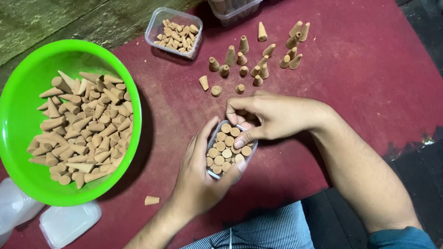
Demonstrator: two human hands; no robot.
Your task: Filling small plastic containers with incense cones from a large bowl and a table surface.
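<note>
The left hand (198,180) cups a small clear box (229,150) from below and at its 9 o'clock side, fingers wrapped around it. The box sits just below frame centre, over the red mat (369,83), and is packed nearly full with tan cones standing upright, their round bases showing. The right hand (272,115) comes in from 4 o'clock, fingers curled narrow over the box's top edge, thumb pressing on the cones at its 1 o'clock corner; whether it pinches a cone I cannot tell.

By the look of it, this box is close to filled, with room for perhaps a last cone or two. At 12 o'clock from the hands, a scatter of loose cones (258,60) stands and lies on the mat, not yet packed. A second clear box (174,32) at 11 o'clock holds some cones, and another container (233,9) shows at the top edge. The green bowl (18,110) at 9 o'clock is heaped with many more, so plenty seems left. One stray cone (152,200) lies at 8 o'clock, with white lids (69,223) beyond it.
</note>
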